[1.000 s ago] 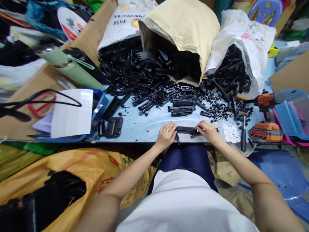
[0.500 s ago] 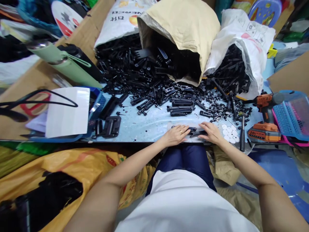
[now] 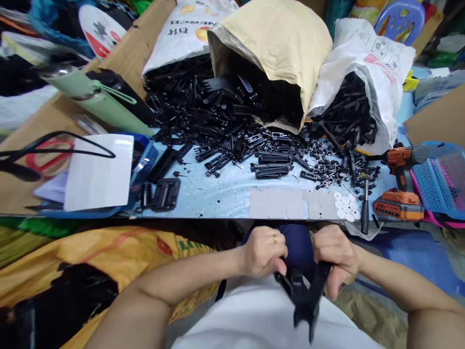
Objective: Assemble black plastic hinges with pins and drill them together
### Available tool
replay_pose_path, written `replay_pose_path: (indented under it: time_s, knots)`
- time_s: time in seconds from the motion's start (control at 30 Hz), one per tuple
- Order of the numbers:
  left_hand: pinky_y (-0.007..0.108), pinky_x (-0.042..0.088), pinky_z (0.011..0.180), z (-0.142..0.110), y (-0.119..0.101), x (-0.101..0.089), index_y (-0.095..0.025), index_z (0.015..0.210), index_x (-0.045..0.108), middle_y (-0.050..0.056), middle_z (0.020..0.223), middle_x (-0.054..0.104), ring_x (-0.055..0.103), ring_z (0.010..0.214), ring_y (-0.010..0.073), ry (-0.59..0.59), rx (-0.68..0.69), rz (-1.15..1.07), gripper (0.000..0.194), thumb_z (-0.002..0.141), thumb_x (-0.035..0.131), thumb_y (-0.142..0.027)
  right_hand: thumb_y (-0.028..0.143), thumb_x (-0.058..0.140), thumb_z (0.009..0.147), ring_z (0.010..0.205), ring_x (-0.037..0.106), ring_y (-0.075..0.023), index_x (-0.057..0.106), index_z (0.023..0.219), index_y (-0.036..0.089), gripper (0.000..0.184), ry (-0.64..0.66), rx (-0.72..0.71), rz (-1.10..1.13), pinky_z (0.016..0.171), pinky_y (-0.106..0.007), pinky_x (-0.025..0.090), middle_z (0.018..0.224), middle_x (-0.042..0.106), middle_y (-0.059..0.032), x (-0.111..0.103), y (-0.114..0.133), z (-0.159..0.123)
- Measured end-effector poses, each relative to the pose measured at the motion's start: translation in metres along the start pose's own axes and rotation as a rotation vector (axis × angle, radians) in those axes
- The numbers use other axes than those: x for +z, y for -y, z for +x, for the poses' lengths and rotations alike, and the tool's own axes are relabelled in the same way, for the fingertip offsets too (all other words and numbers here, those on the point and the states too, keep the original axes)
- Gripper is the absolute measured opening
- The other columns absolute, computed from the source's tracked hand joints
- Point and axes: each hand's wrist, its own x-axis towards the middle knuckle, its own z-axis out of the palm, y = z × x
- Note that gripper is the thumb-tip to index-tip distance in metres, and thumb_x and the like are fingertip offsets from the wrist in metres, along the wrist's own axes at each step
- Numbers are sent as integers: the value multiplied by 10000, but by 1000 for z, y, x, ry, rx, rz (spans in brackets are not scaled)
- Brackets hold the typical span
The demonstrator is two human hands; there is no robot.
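I am holding a black hinged piece (image 3: 304, 299) between both hands, above my lap and in front of my white shirt (image 3: 261, 315), clear of the near edge of the table (image 3: 214, 191). The fingers of my left hand (image 3: 264, 252) are closing round the end of its slimmer arm, which is pointing towards about ten o'clock; those of my right hand (image 3: 336, 249) are gripping the broader arm towards one o'clock. The two arms are spreading into a V, and the forked end is pointing towards six. It is blurring, so I cannot tell how the joint is fastened.

I am judging it light and stiff, likely hard plastic or coated metal, with all its give coming at the pivot. The dark faces are looking smooth, so I am expecting some slip under a loose pinch. The arm ends are seeming the best hold, giving leverage and leaving the joint free; the thin prongs are probably the weakest place to press. Towards twelve, pale cards (image 3: 276, 203) are lying on the table, with white discs (image 3: 347, 207) at one.
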Motion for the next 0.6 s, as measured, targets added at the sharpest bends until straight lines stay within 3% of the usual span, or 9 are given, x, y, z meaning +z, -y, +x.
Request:
replay_pose_path:
  time_s: [0.07, 0.13, 0.2, 0.23, 0.3, 0.37, 0.47, 0.6]
  knots:
    - [221, 332, 442, 3, -22, 8, -180, 585, 461, -12, 453, 465, 438, 417, 85, -124, 21, -183, 575, 940, 115, -471, 586, 346, 870, 422, 388, -100, 451, 670, 212, 437, -178, -89, 225, 439, -250, 266, 485, 386, 38, 25, 7, 8]
    - [215, 369, 460, 5, -29, 19, -175, 645, 495, -1, 490, 515, 475, 442, 87, -280, 40, -239, 571, 939, 108, -475, 623, 293, 859, 470, 441, -115, 455, 750, 233, 437, -480, -43, 314, 469, -247, 346, 551, 424, 25, 57, 0, 12]
    - [228, 435, 538, 5, -23, 29, -162, 784, 559, 36, 603, 602, 570, 574, 119, -366, 47, -165, 555, 940, 122, -467, 689, 181, 825, 619, 525, -157, 462, 863, 258, 515, -798, 158, 275, 574, -303, 440, 713, 495, -23, 87, -15, 14]
    - [241, 460, 593, 3, -16, 31, -156, 872, 576, 54, 670, 634, 606, 675, 140, -369, 45, -102, 549, 942, 123, -458, 693, 134, 817, 716, 549, -180, 459, 917, 272, 541, -898, 278, 247, 643, -347, 464, 817, 515, -47, 98, -25, 16]
    - [257, 476, 667, -2, 3, 34, -153, 1025, 571, 68, 761, 661, 620, 816, 162, -336, 50, 51, 570, 940, 101, -463, 652, 119, 831, 890, 548, -206, 449, 991, 293, 514, -949, 445, 213, 767, -415, 461, 1004, 512, -68, 105, -49, 20]
    - [253, 460, 644, -7, 29, 35, -159, 1105, 560, 65, 763, 658, 617, 781, 159, -310, 42, 280, 627, 921, 81, -518, 621, 232, 832, 1013, 515, -222, 458, 1026, 288, 446, -858, 487, 142, 857, -445, 429, 1101, 501, -71, 92, -79, 27]
    - [256, 408, 580, -15, 70, 38, -163, 1100, 590, 58, 688, 630, 584, 646, 154, -198, -41, 654, 637, 883, 175, -594, 570, 417, 801, 1087, 473, -246, 499, 977, 237, 386, -720, 499, -90, 943, -459, 370, 1092, 531, -91, 47, -133, 39]
    - [286, 391, 635, -21, 101, 42, -159, 1087, 591, 89, 823, 650, 579, 755, 179, 207, -53, 789, 445, 896, 363, -489, 435, 423, 855, 929, 530, -206, 528, 887, 199, 260, -606, 572, -307, 869, -395, 425, 944, 577, -84, -16, -199, 66]
